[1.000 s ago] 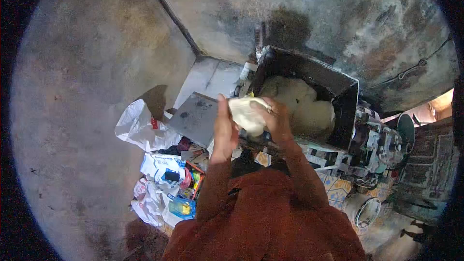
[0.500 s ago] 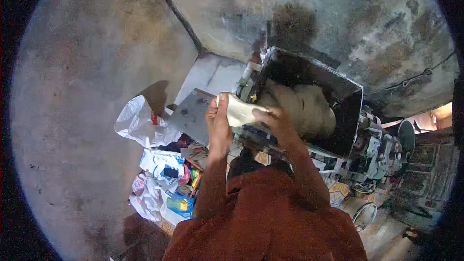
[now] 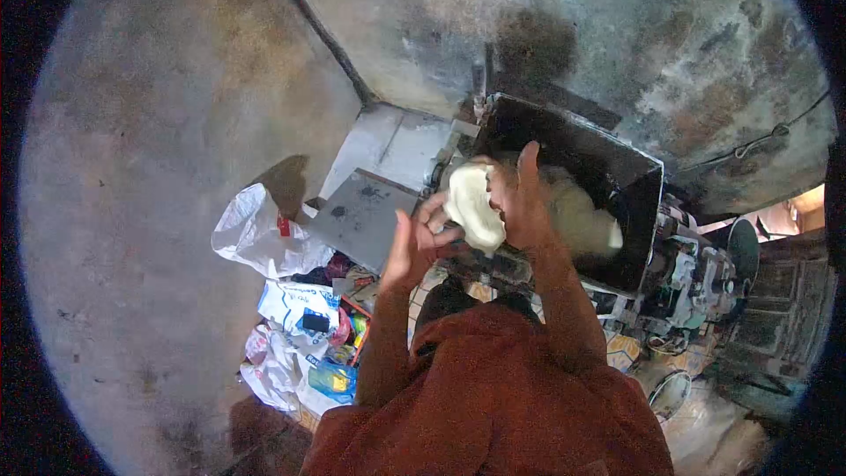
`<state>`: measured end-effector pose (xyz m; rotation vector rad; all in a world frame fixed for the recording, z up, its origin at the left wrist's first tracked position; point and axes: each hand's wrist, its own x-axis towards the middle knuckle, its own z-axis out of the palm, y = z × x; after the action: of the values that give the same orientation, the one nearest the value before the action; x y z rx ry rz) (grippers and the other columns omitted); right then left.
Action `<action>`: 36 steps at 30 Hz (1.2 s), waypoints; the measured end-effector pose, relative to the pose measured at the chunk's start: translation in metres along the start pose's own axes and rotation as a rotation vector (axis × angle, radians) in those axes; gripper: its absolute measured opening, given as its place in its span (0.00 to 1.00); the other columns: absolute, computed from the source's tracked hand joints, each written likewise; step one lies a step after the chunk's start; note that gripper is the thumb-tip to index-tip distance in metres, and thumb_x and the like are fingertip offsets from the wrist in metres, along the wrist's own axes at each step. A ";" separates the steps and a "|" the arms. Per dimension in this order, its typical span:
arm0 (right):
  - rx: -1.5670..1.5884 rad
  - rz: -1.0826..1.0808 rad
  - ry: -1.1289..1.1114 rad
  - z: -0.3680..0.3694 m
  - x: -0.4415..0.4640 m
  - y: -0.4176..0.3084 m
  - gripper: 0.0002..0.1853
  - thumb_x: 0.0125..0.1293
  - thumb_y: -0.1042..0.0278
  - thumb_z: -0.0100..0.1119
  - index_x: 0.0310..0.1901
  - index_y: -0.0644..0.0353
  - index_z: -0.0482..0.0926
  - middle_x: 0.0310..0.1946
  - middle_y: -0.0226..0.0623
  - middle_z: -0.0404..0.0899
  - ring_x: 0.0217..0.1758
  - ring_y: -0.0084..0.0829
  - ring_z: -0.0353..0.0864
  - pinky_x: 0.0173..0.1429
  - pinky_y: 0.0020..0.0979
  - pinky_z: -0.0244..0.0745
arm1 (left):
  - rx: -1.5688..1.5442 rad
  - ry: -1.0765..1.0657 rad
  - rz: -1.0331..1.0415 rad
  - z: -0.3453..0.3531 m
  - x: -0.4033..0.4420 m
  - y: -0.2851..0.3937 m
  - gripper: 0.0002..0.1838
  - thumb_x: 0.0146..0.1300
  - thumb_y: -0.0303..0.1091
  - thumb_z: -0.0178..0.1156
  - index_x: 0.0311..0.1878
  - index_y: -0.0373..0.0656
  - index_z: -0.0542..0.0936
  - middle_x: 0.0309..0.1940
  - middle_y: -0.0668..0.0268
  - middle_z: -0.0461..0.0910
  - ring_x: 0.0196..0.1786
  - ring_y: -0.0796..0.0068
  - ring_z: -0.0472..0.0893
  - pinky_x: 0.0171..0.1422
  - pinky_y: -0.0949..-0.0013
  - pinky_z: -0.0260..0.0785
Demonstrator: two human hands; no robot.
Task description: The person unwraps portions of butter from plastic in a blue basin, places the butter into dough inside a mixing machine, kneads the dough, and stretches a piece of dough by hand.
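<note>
A pale, stretchy piece of dough [image 3: 473, 204] is between my two hands, over the near left edge of a dark metal mixer trough [image 3: 573, 110]. It lies against the fingers of my right hand [image 3: 526, 207], whose thumb points up, away from the dough. My left hand [image 3: 414, 251] is open at the dough's left side, thumb and fingers spread; its fingertips are close to the dough, and I cannot tell whether they touch it. Inside the trough sits a large mass of dough [image 3: 582, 216], partly hidden behind my right hand.
A grey metal plate [image 3: 361, 216] and a pale surface [image 3: 383, 145] adjoin the trough on the left. White plastic bags [image 3: 264, 229] and packages lie by the left wall. Machine parts [image 3: 692, 273] stand at right, with a round-rimmed container [image 3: 670, 394] on the tiled floor.
The dough was stretched sideways between both hands; now it hangs more upright by my right hand. My left hand has let go, opened and dropped lower. My right hand has turned thumb-up.
</note>
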<state>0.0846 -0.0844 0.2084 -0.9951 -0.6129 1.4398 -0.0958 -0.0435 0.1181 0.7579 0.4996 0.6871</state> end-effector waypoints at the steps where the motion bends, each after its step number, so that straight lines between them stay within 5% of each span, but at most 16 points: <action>1: 0.151 0.094 -0.014 0.002 0.002 -0.004 0.49 0.65 0.26 0.07 0.50 0.60 0.76 0.33 0.33 0.77 0.32 0.23 0.75 0.41 0.27 0.72 | 0.079 0.055 0.008 0.002 -0.001 0.001 0.46 0.61 0.70 0.46 0.71 0.42 0.56 0.64 0.52 0.67 0.67 0.55 0.67 0.68 0.54 0.60; 2: -0.132 -0.009 -0.064 -0.026 0.025 0.029 0.52 0.62 0.23 0.06 0.50 0.60 0.76 0.32 0.32 0.78 0.31 0.22 0.73 0.37 0.27 0.69 | 0.304 0.053 0.065 -0.008 0.005 -0.004 0.51 0.55 0.70 0.56 0.72 0.43 0.57 0.68 0.56 0.61 0.71 0.58 0.59 0.68 0.55 0.59; 5: -0.189 0.116 -0.142 -0.014 0.019 0.018 0.53 0.60 0.21 0.04 0.51 0.59 0.75 0.32 0.32 0.78 0.31 0.22 0.73 0.35 0.24 0.67 | 0.400 -0.136 0.082 -0.005 0.014 0.013 0.49 0.53 0.64 0.64 0.70 0.41 0.61 0.64 0.61 0.66 0.67 0.66 0.63 0.67 0.60 0.58; 6: -0.218 0.071 -0.177 -0.023 0.024 0.028 0.48 0.64 0.25 0.12 0.52 0.60 0.75 0.33 0.33 0.78 0.31 0.21 0.73 0.35 0.23 0.66 | 0.357 -0.163 0.057 -0.012 0.019 0.014 0.33 0.57 0.51 0.67 0.60 0.39 0.73 0.51 0.66 0.77 0.55 0.76 0.72 0.59 0.67 0.66; 9: -0.239 -0.086 -0.085 -0.038 0.026 0.050 0.31 0.69 0.40 0.38 0.51 0.62 0.76 0.33 0.34 0.79 0.33 0.21 0.75 0.37 0.23 0.68 | 0.671 -0.075 0.014 -0.018 0.026 0.035 0.17 0.61 0.41 0.66 0.47 0.39 0.81 0.35 0.72 0.82 0.39 0.83 0.77 0.46 0.75 0.70; 10: -0.258 -0.160 0.002 -0.039 0.025 0.053 0.23 0.69 0.48 0.50 0.49 0.62 0.78 0.33 0.34 0.79 0.34 0.21 0.76 0.39 0.24 0.70 | 0.555 0.173 0.080 0.002 0.023 0.040 0.08 0.62 0.35 0.64 0.35 0.40 0.82 0.26 0.73 0.81 0.29 0.86 0.77 0.36 0.78 0.69; 13: -0.876 -0.253 -0.099 -0.041 0.021 0.032 0.17 0.68 0.56 0.54 0.44 0.62 0.80 0.32 0.35 0.80 0.36 0.23 0.77 0.44 0.27 0.72 | 0.400 0.298 0.153 0.001 0.021 0.050 0.10 0.63 0.38 0.63 0.34 0.41 0.81 0.26 0.70 0.81 0.29 0.84 0.78 0.35 0.77 0.70; 14: -0.742 -0.118 -0.049 -0.049 0.027 0.052 0.14 0.65 0.59 0.57 0.39 0.63 0.82 0.31 0.33 0.81 0.34 0.21 0.76 0.42 0.28 0.72 | 0.312 0.348 0.197 0.009 0.023 0.048 0.14 0.65 0.44 0.61 0.33 0.43 0.79 0.26 0.68 0.81 0.29 0.82 0.79 0.34 0.76 0.71; 18: -0.446 -0.157 0.089 -0.037 0.029 0.063 0.15 0.65 0.57 0.58 0.40 0.62 0.81 0.30 0.29 0.81 0.29 0.19 0.76 0.38 0.25 0.72 | 0.283 0.494 0.057 0.033 0.018 0.051 0.30 0.67 0.64 0.48 0.40 0.41 0.79 0.32 0.64 0.81 0.33 0.76 0.80 0.39 0.70 0.73; 21: -0.300 -0.136 0.169 -0.024 0.027 0.042 0.15 0.66 0.56 0.57 0.40 0.62 0.81 0.30 0.30 0.81 0.30 0.20 0.76 0.38 0.26 0.72 | 0.127 0.121 -0.094 0.027 0.014 0.049 0.42 0.65 0.72 0.37 0.53 0.37 0.74 0.45 0.60 0.80 0.44 0.73 0.80 0.46 0.69 0.73; 22: -0.299 -0.170 0.125 -0.016 0.021 0.030 0.16 0.66 0.56 0.56 0.42 0.61 0.82 0.32 0.30 0.80 0.33 0.19 0.76 0.39 0.24 0.72 | 0.103 0.219 -0.055 0.034 0.010 0.039 0.36 0.65 0.66 0.48 0.52 0.37 0.77 0.43 0.61 0.82 0.41 0.74 0.81 0.44 0.71 0.74; 25: -0.479 -0.353 0.075 -0.013 0.026 0.023 0.19 0.67 0.53 0.55 0.45 0.61 0.81 0.34 0.31 0.80 0.35 0.21 0.76 0.41 0.25 0.72 | 0.462 0.036 -0.162 0.013 0.006 0.036 0.25 0.63 0.53 0.60 0.46 0.37 0.80 0.36 0.64 0.83 0.35 0.78 0.82 0.39 0.74 0.74; 26: -0.458 -0.302 0.071 -0.012 0.028 0.030 0.23 0.69 0.47 0.49 0.49 0.61 0.79 0.37 0.34 0.79 0.38 0.23 0.76 0.45 0.28 0.71 | 0.301 0.152 -0.101 0.013 0.003 0.034 0.16 0.59 0.43 0.67 0.40 0.38 0.83 0.28 0.68 0.83 0.26 0.82 0.80 0.32 0.76 0.73; 31: -0.698 0.018 -0.221 -0.028 0.011 0.042 0.24 0.69 0.48 0.48 0.50 0.62 0.78 0.49 0.43 0.79 0.54 0.33 0.75 0.57 0.36 0.68 | 0.336 0.380 0.093 0.014 -0.003 0.061 0.21 0.63 0.52 0.61 0.37 0.40 0.83 0.28 0.67 0.83 0.27 0.80 0.82 0.32 0.74 0.75; 33: -0.872 0.086 -0.396 -0.046 0.018 0.066 0.18 0.65 0.55 0.56 0.46 0.63 0.79 0.49 0.40 0.79 0.55 0.32 0.74 0.58 0.35 0.67 | 0.290 0.394 0.090 0.011 -0.006 0.062 0.24 0.64 0.56 0.58 0.38 0.41 0.82 0.29 0.67 0.84 0.29 0.78 0.83 0.34 0.73 0.76; 36: -0.624 -0.254 -0.260 -0.055 0.014 0.094 0.14 0.62 0.60 0.60 0.41 0.64 0.79 0.45 0.36 0.81 0.50 0.27 0.75 0.55 0.33 0.68 | 0.215 0.319 0.093 0.008 -0.013 0.055 0.33 0.63 0.65 0.51 0.48 0.39 0.80 0.38 0.64 0.83 0.37 0.74 0.84 0.41 0.69 0.78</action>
<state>0.0840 -0.0941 0.0995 -1.1571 -1.3856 1.1753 -0.1200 -0.0269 0.1672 0.8812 0.8431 0.8562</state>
